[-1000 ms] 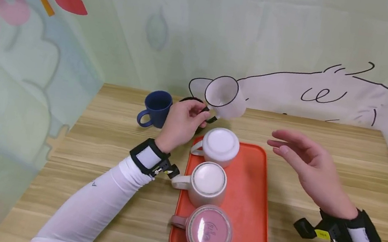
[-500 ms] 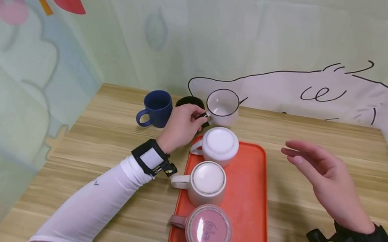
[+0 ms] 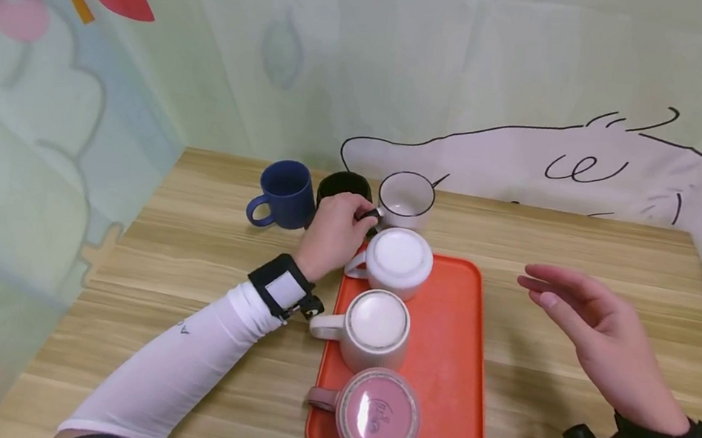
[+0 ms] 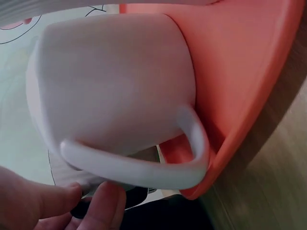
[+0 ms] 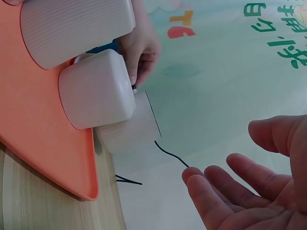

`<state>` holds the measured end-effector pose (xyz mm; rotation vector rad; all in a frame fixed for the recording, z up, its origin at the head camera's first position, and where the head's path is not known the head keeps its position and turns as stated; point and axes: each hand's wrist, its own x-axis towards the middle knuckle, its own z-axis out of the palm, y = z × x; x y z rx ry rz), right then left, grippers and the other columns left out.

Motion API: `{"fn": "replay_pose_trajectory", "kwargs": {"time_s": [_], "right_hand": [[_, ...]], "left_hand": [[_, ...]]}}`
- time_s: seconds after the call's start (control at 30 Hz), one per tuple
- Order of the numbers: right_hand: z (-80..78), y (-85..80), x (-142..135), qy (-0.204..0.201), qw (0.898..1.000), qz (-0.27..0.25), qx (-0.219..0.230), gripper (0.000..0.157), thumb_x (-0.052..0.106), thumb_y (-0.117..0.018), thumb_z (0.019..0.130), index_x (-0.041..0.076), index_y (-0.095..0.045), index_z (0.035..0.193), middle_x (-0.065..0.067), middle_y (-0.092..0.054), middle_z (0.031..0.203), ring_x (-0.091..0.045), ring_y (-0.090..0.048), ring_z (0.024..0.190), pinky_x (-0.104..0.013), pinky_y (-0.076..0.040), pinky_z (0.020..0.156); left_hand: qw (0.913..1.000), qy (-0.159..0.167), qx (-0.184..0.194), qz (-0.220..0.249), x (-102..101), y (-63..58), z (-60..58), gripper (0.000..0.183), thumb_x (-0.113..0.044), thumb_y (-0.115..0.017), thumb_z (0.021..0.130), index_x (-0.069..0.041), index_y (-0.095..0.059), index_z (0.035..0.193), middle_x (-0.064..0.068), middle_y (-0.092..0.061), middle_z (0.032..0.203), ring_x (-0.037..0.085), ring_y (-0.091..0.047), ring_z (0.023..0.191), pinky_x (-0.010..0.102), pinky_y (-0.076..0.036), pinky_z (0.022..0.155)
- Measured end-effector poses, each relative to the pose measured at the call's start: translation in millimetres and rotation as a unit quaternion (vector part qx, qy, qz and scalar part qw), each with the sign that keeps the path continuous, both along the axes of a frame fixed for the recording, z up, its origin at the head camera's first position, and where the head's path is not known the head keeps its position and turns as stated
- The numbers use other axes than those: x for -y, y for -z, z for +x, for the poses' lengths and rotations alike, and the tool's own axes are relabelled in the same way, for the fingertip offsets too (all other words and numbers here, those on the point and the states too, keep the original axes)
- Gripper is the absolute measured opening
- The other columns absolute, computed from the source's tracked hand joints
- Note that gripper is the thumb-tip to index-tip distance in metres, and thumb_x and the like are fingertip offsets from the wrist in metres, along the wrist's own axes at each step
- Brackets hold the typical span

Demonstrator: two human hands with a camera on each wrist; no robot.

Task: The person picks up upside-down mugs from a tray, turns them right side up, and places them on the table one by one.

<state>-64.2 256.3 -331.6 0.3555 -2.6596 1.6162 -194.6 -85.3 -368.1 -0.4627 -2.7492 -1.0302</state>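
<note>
Steadying the dark-rimmed white mug (image 3: 406,198), opening upward just beyond the orange tray (image 3: 445,382) | its black handle (image 4: 136,198) is pinched by the left hand (image 3: 337,233) | right hand (image 3: 603,340) free, thumb and fingers parted | grip best eased only once flat seating is felt

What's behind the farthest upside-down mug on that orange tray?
A white mug with a black rim, held in the left hand. In the head view, the upside-down mug covers its lower front, so its base can't be seen.
</note>
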Motion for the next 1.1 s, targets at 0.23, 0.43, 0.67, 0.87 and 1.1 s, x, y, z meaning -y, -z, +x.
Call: {"fn": "replay_pose_trajectory", "kwargs": {"time_s": [0.23, 0.43, 0.67, 0.87, 1.1], "right_hand": [[1.3, 1.7, -0.9, -0.004, 1.000, 0.009, 0.000, 0.037, 0.022, -0.054, 0.104, 0.019, -0.056, 0.140, -0.004, -0.063, 0.132, -0.011, -0.060, 0.119, -0.018, -0.046, 0.094], [1.4, 4.1, -2.4, -0.003, 1.000, 0.018, -0.005, 0.038, 0.022, -0.055, 0.103, 0.018, -0.055, 0.141, -0.005, -0.062, 0.133, -0.010, -0.060, 0.117, -0.018, -0.047, 0.092], [0.1, 10.6, -4.7, 0.015, 0.998, 0.053, -0.025, 0.042, 0.021, -0.060, 0.101, 0.019, -0.054, 0.142, -0.005, -0.060, 0.135, -0.005, -0.060, 0.115, -0.015, -0.048, 0.088], [-2.5, 20.1, -10.0, 0.012, 0.992, 0.104, -0.076, 0.051, 0.014, -0.069, 0.094, 0.018, -0.054, 0.142, -0.004, -0.056, 0.139, 0.002, -0.050, 0.122, -0.009, -0.041, 0.093], [-3.9, 28.2, -16.1, -0.012, 0.970, 0.199, -0.141, 0.056, 0.017, -0.074, 0.090, 0.014, -0.054, 0.142, -0.009, -0.047, 0.148, -0.026, -0.043, 0.134, -0.032, -0.039, 0.105]], "left_hand": [[0.9997, -0.012, 0.016, -0.011, -3.9, 3.0, 0.7, 0.021, -0.014, -0.067, 0.096, -0.002, -0.071, 0.113, 0.008, -0.066, 0.100, 0.018, -0.059, 0.088, 0.028, -0.052, 0.076], [0.9994, -0.017, 0.020, -0.022, -5.0, 2.7, 2.1, 0.022, -0.015, -0.066, 0.096, -0.002, -0.071, 0.113, 0.008, -0.066, 0.102, 0.019, -0.059, 0.092, 0.030, -0.053, 0.080], [0.9989, -0.012, 0.029, -0.035, -4.8, 2.4, 2.7, 0.023, -0.015, -0.063, 0.098, -0.003, -0.069, 0.117, 0.008, -0.066, 0.106, 0.019, -0.059, 0.095, 0.032, -0.053, 0.085], [0.9982, -0.009, 0.034, -0.048, -5.6, 2.0, 4.8, 0.025, -0.013, -0.061, 0.099, -0.003, -0.068, 0.121, 0.009, -0.065, 0.112, 0.019, -0.060, 0.098, 0.033, -0.053, 0.088], [0.9973, 0.003, 0.019, -0.071, -4.8, 1.7, 6.2, 0.026, -0.008, -0.060, 0.099, -0.003, -0.067, 0.123, 0.009, -0.065, 0.115, 0.020, -0.062, 0.102, 0.034, -0.053, 0.090]]}}
